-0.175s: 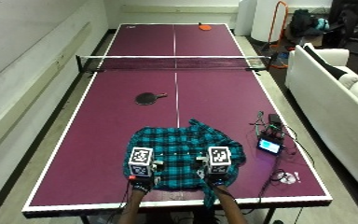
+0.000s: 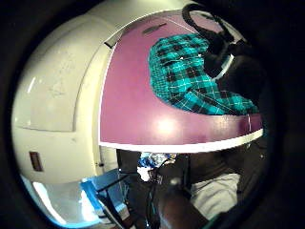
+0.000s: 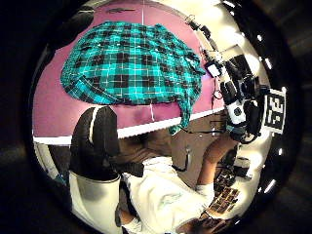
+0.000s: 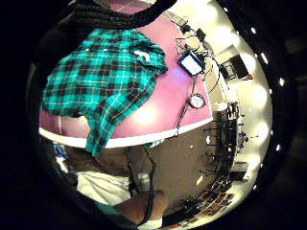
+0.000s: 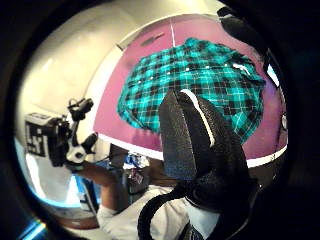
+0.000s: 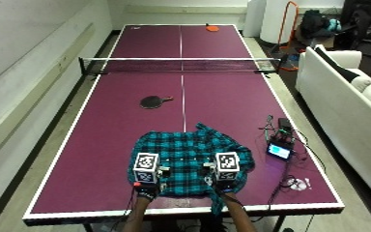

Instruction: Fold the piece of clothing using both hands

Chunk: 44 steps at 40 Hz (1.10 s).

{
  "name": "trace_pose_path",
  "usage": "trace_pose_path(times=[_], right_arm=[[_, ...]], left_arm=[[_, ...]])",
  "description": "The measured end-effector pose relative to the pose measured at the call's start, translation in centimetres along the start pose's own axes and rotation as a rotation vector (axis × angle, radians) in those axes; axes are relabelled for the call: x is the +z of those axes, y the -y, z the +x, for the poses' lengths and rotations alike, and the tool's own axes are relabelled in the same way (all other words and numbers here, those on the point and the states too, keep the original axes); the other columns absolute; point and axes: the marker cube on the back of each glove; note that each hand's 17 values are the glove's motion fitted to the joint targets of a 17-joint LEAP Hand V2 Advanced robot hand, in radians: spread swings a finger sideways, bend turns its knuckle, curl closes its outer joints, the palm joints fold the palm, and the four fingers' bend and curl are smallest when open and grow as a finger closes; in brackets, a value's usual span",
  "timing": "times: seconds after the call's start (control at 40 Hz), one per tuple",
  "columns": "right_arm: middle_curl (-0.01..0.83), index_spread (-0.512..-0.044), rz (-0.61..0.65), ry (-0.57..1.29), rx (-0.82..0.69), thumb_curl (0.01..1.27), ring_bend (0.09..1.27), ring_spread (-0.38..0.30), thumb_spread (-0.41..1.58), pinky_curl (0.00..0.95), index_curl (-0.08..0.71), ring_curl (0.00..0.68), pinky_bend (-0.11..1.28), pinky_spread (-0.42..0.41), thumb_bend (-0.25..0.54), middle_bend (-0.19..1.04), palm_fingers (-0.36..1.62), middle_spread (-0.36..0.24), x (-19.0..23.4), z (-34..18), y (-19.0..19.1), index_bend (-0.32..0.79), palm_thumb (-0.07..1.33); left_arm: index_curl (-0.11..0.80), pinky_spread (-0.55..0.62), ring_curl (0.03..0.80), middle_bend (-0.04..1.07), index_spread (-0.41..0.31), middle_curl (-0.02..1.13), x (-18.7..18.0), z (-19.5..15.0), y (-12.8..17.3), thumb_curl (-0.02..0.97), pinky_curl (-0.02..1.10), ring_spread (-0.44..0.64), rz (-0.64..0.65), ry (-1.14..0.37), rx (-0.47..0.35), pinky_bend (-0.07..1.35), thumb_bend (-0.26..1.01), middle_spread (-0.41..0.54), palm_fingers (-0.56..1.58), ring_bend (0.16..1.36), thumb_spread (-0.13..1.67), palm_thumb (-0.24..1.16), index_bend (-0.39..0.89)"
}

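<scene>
At the near edge of the purple table-tennis table [image 6: 108, 159], at about six o'clock, the left hand [image 6: 148, 187] and the right hand [image 6: 222, 185] hover side by side over the near hem of the crumpled teal-and-black plaid shirt [image 6: 189, 159]. Their fingers are hidden from above; the right palm camera shows one gloved digit [image 5: 192, 140] sticking out straight, clear of the cloth, and I cannot tell how the rest of either hand's fingers stand. One strip of the shirt (a sleeve, perhaps) hangs over the table's near edge. At three o'clock from the shirt lies a small lit-screen device [image 6: 278, 151] amid black cables. Farther on, toward eleven o'clock, a dark paddle [image 6: 153, 101] rests before the net [image 6: 180, 65], and an orange paddle [image 6: 212, 28] lies at the far end.
</scene>
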Motion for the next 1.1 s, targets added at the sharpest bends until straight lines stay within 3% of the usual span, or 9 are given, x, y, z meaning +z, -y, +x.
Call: trace_pose_path(times=[0.1,0.33,0.63,0.73,0.83,1.0,1.1], right_arm=[[0.165,-0.316,-0.146,0.074,0.001,0.09,0.27,0.038,0.99,0.208,0.199,0.153,0.42,0.194,0.220,0.20,0.47,-0.068,1.4,-0.7,-1.7,0.18,0.35],[0.226,-0.345,-0.164,0.068,0.020,0.13,0.27,0.043,1.19,0.249,0.235,0.187,0.42,0.216,0.197,0.20,0.45,-0.075,0.8,-0.4,-2.2,0.14,0.37],[0.297,-0.327,-0.065,0.000,0.028,0.18,0.36,0.039,1.26,0.305,0.182,0.245,0.49,0.224,0.180,0.25,0.37,-0.079,2.3,0.5,-2.3,0.04,0.45],[0.315,-0.322,-0.049,0.021,0.042,0.21,0.43,0.015,1.24,0.324,0.144,0.270,0.54,0.201,0.199,0.28,0.38,-0.079,6.0,2.1,-2.8,0.00,0.54],[0.317,-0.307,-0.094,0.079,0.072,0.23,0.54,-0.059,1.22,0.358,0.085,0.300,0.69,0.116,0.197,0.25,0.42,-0.081,9.4,3.8,-4.7,-0.05,0.60],[0.345,-0.293,-0.145,0.233,0.063,0.23,0.64,-0.108,1.24,0.390,0.041,0.341,0.77,0.053,0.130,0.29,0.40,-0.074,11.5,3.8,-7.0,-0.01,0.55],[0.348,-0.273,-0.249,0.225,0.010,0.22,0.58,-0.109,1.26,0.367,0.102,0.326,0.69,0.042,0.071,0.28,0.47,-0.060,12.1,3.1,-7.8,0.18,0.48]], left_arm=[[0.119,0.06,0.255,0.18,-0.087,0.20,-0.3,0.3,-0.1,0.154,0.26,-0.01,0.006,-0.009,-0.007,0.49,0.21,-0.064,0.59,0.59,0.93,0.40,0.12],[0.158,0.06,0.288,0.18,-0.096,0.26,0.2,0.8,0.3,0.206,0.31,-0.01,0.019,-0.018,0.013,0.49,0.17,-0.071,0.56,0.61,1.09,0.41,0.11],[0.191,0.06,0.313,0.18,-0.096,0.30,0.4,0.1,-0.8,0.254,0.35,-0.01,0.017,0.006,-0.016,0.49,0.11,-0.074,0.54,0.63,1.16,0.44,0.11],[0.199,0.06,0.319,0.18,-0.098,0.31,2.7,-1.2,-0.8,0.266,0.36,-0.01,0.022,0.004,-0.057,0.50,0.08,-0.074,0.53,0.63,1.17,0.43,0.11],[0.211,0.07,0.325,0.16,-0.099,0.31,6.9,-3.0,-0.2,0.276,0.37,-0.01,-0.061,-0.019,-0.079,0.50,0.04,-0.065,0.52,0.64,1.16,0.42,0.12],[0.220,0.07,0.337,0.13,-0.080,0.30,12.5,-4.3,1.1,0.293,0.39,0.00,-0.154,-0.025,-0.042,0.55,0.01,-0.009,0.45,0.65,1.15,0.43,0.11],[0.222,0.08,0.337,0.13,-0.045,0.29,14.0,-4.5,1.5,0.289,0.41,0.05,-0.162,-0.047,-0.008,0.60,-0.02,0.068,0.36,0.64,1.15,0.41,0.11]])
